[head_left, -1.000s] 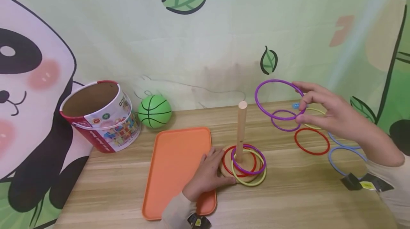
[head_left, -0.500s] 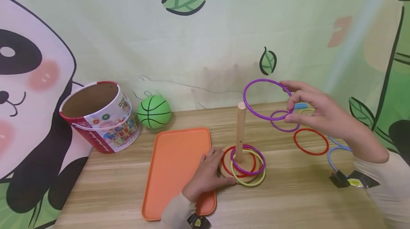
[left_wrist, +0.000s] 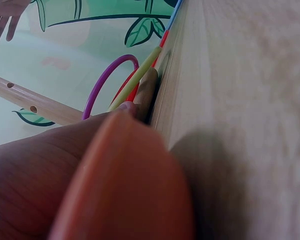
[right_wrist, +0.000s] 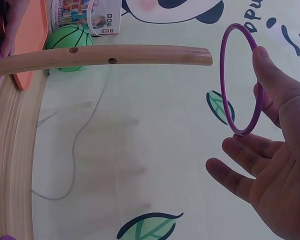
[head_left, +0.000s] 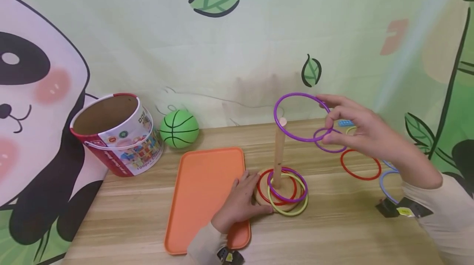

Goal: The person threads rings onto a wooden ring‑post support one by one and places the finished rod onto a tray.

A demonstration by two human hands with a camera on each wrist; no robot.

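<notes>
My right hand (head_left: 364, 133) pinches a purple ring (head_left: 301, 139) between thumb and fingers. The ring hangs tilted at the top of an upright wooden peg (head_left: 278, 158); in the right wrist view a small gap separates the ring (right_wrist: 223, 75) from the peg's end (right_wrist: 202, 56). My left hand (head_left: 240, 199) rests against the left side of the peg's round wooden base (head_left: 262, 205), thumb in front, fingers fairly straight behind. Around the peg's foot lie a red ring (head_left: 259, 187), a yellow ring (head_left: 289, 214) and another purple ring (head_left: 306, 191), loosely overlapping.
Right of the peg lie a red ring (head_left: 361, 178), a purple ring (head_left: 326, 149), blue rings (head_left: 385, 194) and a blue block (head_left: 346, 123). An orange tray (head_left: 203, 199) lies under the left forearm. A green ball (head_left: 179, 129) and a bucket (head_left: 122, 145) stand at the back left.
My right hand has moved left with the purple ring, from right of the peg to its top. The left hand has stayed in place at the base.
</notes>
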